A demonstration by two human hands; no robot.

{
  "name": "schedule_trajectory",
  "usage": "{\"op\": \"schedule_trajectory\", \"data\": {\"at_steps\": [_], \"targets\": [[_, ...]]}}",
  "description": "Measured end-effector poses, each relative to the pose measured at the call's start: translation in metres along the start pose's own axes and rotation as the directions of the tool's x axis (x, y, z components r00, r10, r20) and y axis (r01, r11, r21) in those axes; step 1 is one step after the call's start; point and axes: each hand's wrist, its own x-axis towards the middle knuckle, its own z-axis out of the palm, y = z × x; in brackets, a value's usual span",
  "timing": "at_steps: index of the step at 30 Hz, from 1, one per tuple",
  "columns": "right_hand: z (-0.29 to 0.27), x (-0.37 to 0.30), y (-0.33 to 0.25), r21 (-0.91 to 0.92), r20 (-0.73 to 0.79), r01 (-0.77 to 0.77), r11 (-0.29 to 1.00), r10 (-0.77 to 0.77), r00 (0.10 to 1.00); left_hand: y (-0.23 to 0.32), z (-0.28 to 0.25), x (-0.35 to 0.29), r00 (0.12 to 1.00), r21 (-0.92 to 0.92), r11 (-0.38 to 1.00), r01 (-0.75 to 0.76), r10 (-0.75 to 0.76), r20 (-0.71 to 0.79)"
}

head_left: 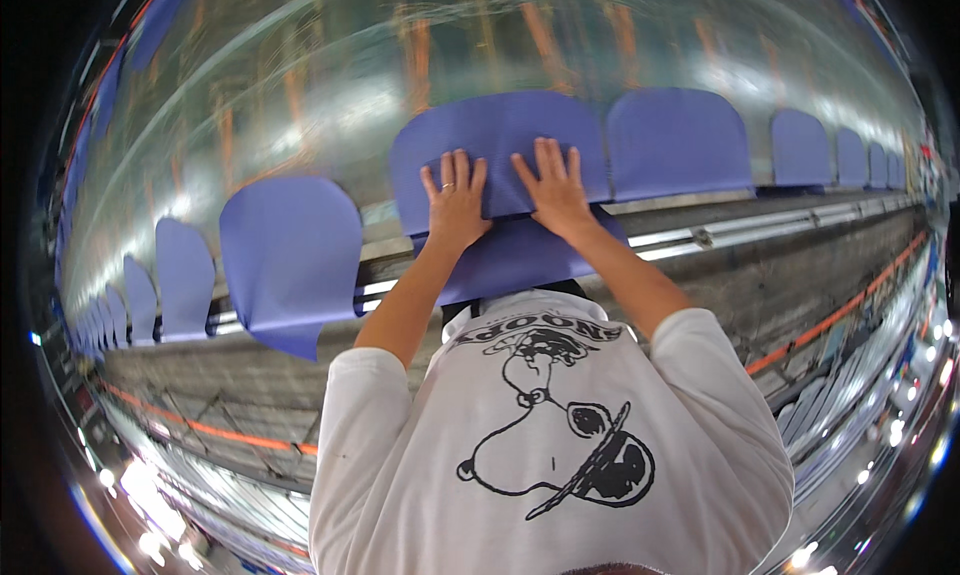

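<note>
Both of my hands lie flat on a purple sheet piece [510, 115] with a rounded far edge, directly in front of me. My left hand [459, 205] presses on its middle with the fingers slightly apart and a ring on one finger. Close by on the right, my right hand [556, 187] also rests there, fingers spread. Neither hand grips anything. A near flap [520, 260] of purple material hangs below the hands, toward my body. The far part of the piece lies on a shiny, greenish, see-through surface [350, 85].
Similar purple pieces stand in a row, one to the left [290, 245] and one touching on the right [680, 140], with several more beyond. A metal rail [800, 220] runs along the near edge. Orange strips [840, 310] lie lower down on both sides.
</note>
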Motion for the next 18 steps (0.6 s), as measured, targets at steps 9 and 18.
{"op": "schedule_trajectory", "data": {"at_steps": [9,18], "targets": [[-0.017,-0.056,0.019,0.334,-0.043,0.112,0.936,-0.104,0.994,0.001,0.007,-0.025,0.982,-0.274,0.957,-0.094,0.044,-0.181],[0.025,-0.099,0.045,0.556,0.072,-0.214,0.803,0.210,0.975,-0.074,-0.012,-0.157,0.757,-0.826,0.531,0.189,-0.615,-0.222]]}}
